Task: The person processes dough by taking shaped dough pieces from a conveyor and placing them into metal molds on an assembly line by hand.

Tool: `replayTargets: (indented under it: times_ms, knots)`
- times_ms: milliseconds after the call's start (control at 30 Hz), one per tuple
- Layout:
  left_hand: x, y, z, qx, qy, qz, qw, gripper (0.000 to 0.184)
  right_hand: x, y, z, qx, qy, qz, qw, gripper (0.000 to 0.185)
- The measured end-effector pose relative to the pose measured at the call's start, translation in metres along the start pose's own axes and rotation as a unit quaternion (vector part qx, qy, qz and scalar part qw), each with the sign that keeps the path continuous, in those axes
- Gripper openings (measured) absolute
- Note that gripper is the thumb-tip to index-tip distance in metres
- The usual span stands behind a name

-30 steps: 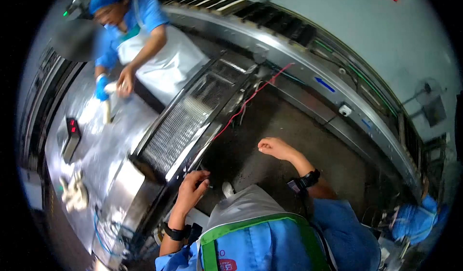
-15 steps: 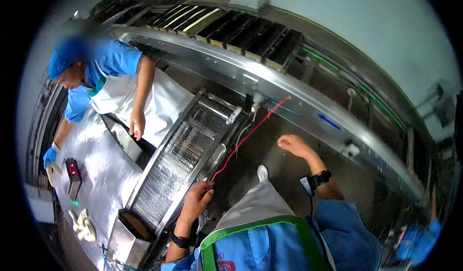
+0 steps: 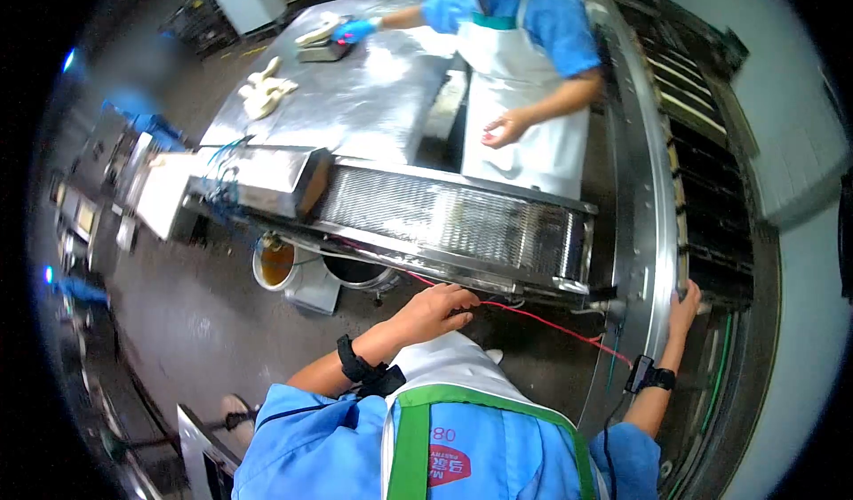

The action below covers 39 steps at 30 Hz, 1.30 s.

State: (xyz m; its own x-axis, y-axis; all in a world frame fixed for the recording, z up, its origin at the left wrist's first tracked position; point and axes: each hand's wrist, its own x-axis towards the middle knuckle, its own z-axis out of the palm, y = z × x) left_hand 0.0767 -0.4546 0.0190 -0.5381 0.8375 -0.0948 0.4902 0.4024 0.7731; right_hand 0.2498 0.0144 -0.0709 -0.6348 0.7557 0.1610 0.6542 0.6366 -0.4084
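My left hand (image 3: 435,313) is in front of my apron, its fingers bent. A thin red cord (image 3: 542,320) comes out between its thumb and fingertips and runs on both sides of the hand, below the mesh conveyor (image 3: 444,216). On the far right my right hand (image 3: 683,312) reaches over the steel rail (image 3: 658,233). Its fingers are at the near end of the last dark baking tin (image 3: 718,276) in a row, and seem to grip that end; the fingertips are partly hidden.
Across the conveyor a co-worker (image 3: 524,82) in a white apron has one gloved hand by a scale (image 3: 322,52) with dough. More dough (image 3: 265,89) lies on the steel table (image 3: 373,100). Buckets (image 3: 275,269) stand under the conveyor. Left, other people work.
My view has turned left. My right hand has gone from hanging free over the floor to the tin at the rail. My left hand is still at the cord. The co-worker's gloved hand is now by the scale.
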Motion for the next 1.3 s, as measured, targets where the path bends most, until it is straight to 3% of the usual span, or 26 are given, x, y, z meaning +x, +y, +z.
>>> replayTargets:
  times_ms: [100,233,333,467,567,700,933,1067,1300]
  knots:
    - [-0.021,-0.002,0.008,-0.008,0.060,-0.037,0.997,0.024,0.028,0.007,0.021,-0.037,0.002,-0.016,0.999,0.045]
    - [-0.042,-0.006,0.013,0.001,0.124,-0.068,0.990,0.023,0.046,0.005,0.055,0.026,-0.020,-0.071,0.997,0.042]
    - [-0.053,-0.015,0.011,-0.004,0.150,-0.091,0.985,0.022,0.033,-0.028,0.059,0.068,-0.057,-0.152,0.984,0.038]
    - [-0.059,-0.031,-0.009,0.028,0.126,-0.122,0.984,0.024,0.004,-0.074,0.047,0.092,-0.106,-0.118,0.983,0.036]
    - [-0.053,-0.046,-0.019,0.042,0.157,-0.135,0.977,0.022,-0.006,-0.082,0.046,0.061,-0.114,-0.183,0.975,0.033]
    - [-0.043,-0.072,-0.030,0.034,0.147,-0.133,0.980,0.024,-0.032,-0.087,0.039,0.082,-0.185,-0.126,0.971,0.034]
    - [-0.029,-0.103,-0.038,0.027,0.101,-0.107,0.989,0.023,-0.063,-0.091,0.040,0.075,-0.193,-0.067,0.976,0.031]
    - [-0.031,-0.122,-0.042,0.010,0.102,-0.069,0.992,0.025,-0.076,-0.109,0.027,0.072,-0.200,-0.082,0.974,0.029]
    - [-0.043,-0.116,-0.029,0.021,0.124,-0.095,0.987,0.023,-0.072,-0.105,0.029,0.080,-0.227,-0.108,0.965,0.028]
